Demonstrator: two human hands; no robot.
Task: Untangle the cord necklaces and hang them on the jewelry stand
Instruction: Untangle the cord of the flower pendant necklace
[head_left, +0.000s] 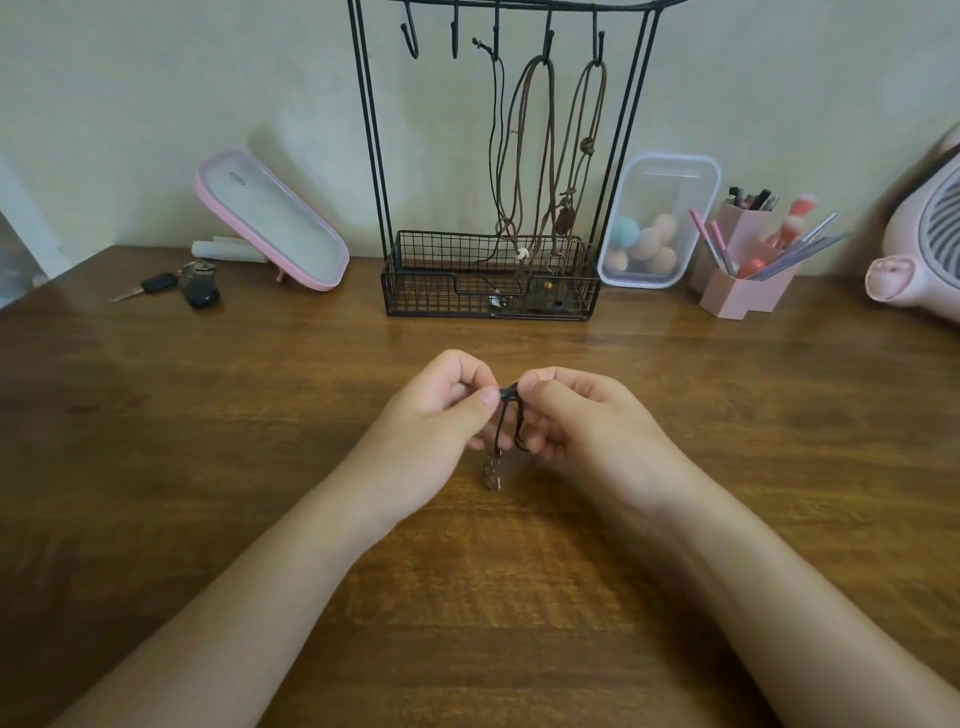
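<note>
A black cord necklace (508, 415) is held above the wooden table between both hands. My left hand (436, 415) pinches its top end with thumb and forefinger, and my right hand (582, 415) pinches the same spot from the other side. Its small metal pendant (492, 475) dangles below, partly hidden by my fingers. The black wire jewelry stand (371, 156) stands at the back against the wall. A thin black cord necklace (493, 130) and two brown cord necklaces (524, 156) (592, 119) hang from its hooks into the wire basket (431, 270). Two hooks on the left are bare.
A pink-framed mirror (270, 218) leans at the back left, with keys (179, 288) in front of it. To the right of the stand are a clear box of makeup sponges (660, 218), a pink brush holder (743, 270) and a pink fan (924, 228).
</note>
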